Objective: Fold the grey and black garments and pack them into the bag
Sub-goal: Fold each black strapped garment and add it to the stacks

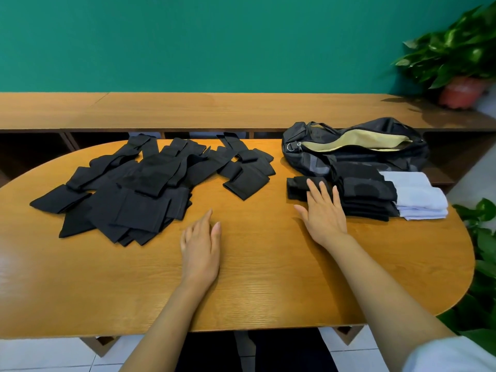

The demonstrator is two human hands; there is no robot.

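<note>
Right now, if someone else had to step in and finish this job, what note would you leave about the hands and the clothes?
Left hand: open, flat on the oval wooden table, holding nothing.
Right hand: open, straight fingers resting on a small folded black garment beside the stack of folded black garments.
Folded pale grey garments lie right of that stack. The black duffel bag with yellow lining sits unzipped behind them.
Done: those stacks are folded.
Left: fold the loose pile of black garments on the left, then pack everything; nothing visibly in the bag yet.
</note>
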